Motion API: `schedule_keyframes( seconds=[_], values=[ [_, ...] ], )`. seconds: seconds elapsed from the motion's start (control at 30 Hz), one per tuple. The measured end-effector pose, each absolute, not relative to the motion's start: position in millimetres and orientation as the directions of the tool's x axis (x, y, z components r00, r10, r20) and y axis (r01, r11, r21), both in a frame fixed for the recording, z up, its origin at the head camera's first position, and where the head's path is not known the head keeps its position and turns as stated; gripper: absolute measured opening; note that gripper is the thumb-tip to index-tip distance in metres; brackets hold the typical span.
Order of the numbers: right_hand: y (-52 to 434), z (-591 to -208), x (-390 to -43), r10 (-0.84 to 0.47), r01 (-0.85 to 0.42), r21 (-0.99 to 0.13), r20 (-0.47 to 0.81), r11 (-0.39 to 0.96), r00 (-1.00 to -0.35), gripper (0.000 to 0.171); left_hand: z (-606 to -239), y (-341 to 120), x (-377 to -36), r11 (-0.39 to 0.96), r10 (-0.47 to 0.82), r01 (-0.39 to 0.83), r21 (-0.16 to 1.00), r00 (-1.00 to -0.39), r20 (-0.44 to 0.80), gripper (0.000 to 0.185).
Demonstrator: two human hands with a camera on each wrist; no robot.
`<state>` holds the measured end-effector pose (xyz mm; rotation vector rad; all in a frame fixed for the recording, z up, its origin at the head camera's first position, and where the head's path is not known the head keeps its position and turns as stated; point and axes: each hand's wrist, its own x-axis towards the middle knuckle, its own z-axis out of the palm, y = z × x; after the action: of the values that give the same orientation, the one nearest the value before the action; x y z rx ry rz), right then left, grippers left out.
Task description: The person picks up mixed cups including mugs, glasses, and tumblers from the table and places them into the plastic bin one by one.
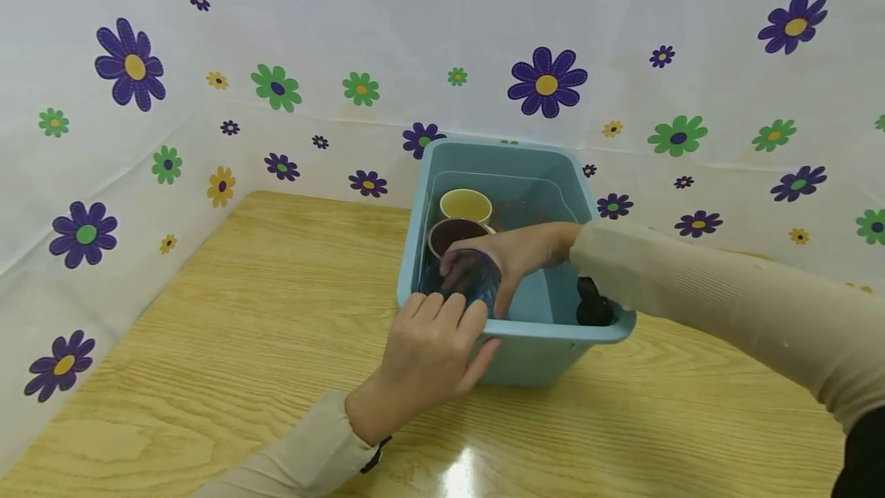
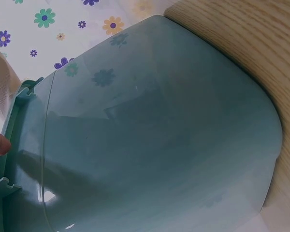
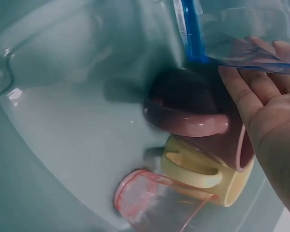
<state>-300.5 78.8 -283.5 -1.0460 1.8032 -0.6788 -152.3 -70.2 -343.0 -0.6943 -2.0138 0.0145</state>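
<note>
A: Bin (image 1: 532, 352) noted on the counter (image 1: 228, 329), near the flowered back wall (image 1: 387, 29). Contents?

B: Three cups are seen at the bin's left side. A yellow cup (image 1: 466, 205) is placed furthest back; a maroon cup (image 1: 452, 235) is placed just in front of it, the two touching. In the right wrist view the yellow cup (image 3: 208, 176) is shown with a handle and the maroon cup (image 3: 193, 108) is pressed against it. A clear pink cup (image 3: 154, 200) is seen just beside the yellow one. A dark object (image 1: 593, 304) is noted by the bin's near right rim; what it is cannot be told.

A: Right hand (image 1: 515, 256)?

B: It is held inside the bin, fingers curled round a clear blue cup (image 1: 473, 279), which is gripped above the bin floor, just in front of the maroon cup. Whether the blue cup (image 3: 241, 34) holds anything cannot be told.

A: Left hand (image 1: 429, 352)?

B: It is laid over the bin's near rim, fingers together and fairly straight on top, thumb against the outer wall. The bin's outer wall (image 2: 150, 140) fills the left wrist view.
</note>
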Motion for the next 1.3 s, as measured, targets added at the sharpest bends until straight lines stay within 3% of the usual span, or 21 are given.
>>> schedule_keyframes(
  seconds=[0.37, 0.83, 1.07, 1.3],
  values=[
    [74, -302, -304, -0.832, -0.343, -0.769, -0.551, 0.539, -0.072, 0.088, -345, -70, -154, 0.835, 0.481, 0.462, -0.3, -0.346, 0.806, 0.04],
    [69, -309, -314, -0.733, -0.336, -0.691, -0.68, 0.639, 0.005, 0.098, -344, -71, -154, 0.836, 0.475, 0.462, -0.295, -0.341, 0.811, 0.04],
    [67, -313, -311, -0.704, -0.368, -0.639, -0.707, 0.676, -0.064, 0.097, -344, -71, -154, 0.835, 0.47, 0.463, -0.296, -0.323, 0.821, 0.04],
    [67, -307, -307, -0.732, -0.536, -0.569, -0.665, 0.624, -0.146, 0.09, -345, -71, -155, 0.836, 0.475, 0.459, -0.302, -0.326, 0.817, 0.041]
  ],
)
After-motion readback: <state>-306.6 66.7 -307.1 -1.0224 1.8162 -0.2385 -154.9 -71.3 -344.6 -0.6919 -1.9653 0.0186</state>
